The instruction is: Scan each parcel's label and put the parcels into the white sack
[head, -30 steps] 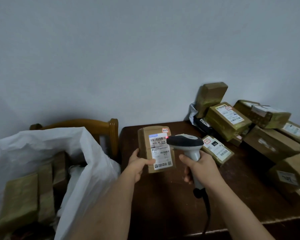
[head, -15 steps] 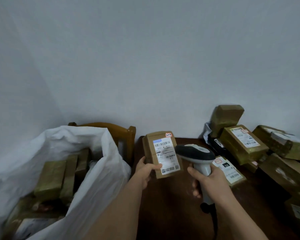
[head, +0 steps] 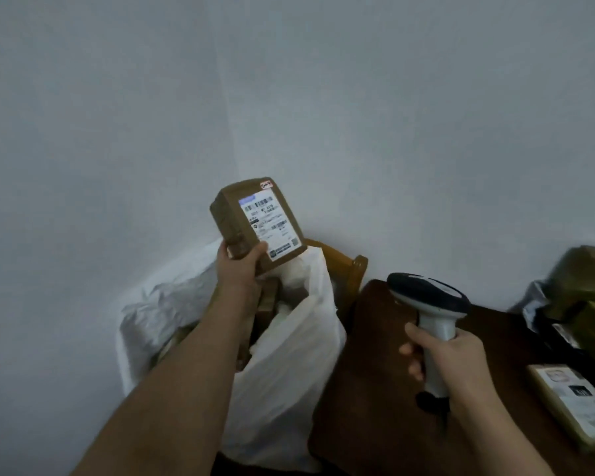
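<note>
Pale walls meet in a corner behind the white sack [head: 282,365]. Above its open mouth, the left hand [head: 239,266] grips a labelled parcel [head: 256,223] by its lower end, thumb across the front; the right hand [head: 443,359] curls around the scanner [head: 430,304] over the table [head: 368,389]

You have a dark brown wooden table [head: 385,389] at the lower right of your view. On it, at about 4 o'clock from its middle, lies a flat parcel [head: 574,407] with a white label facing up. At about 2 o'clock, near the wall, more brown parcels [head: 588,280] are piled, with a crumpled grey bag [head: 534,304] just beside them.
</note>
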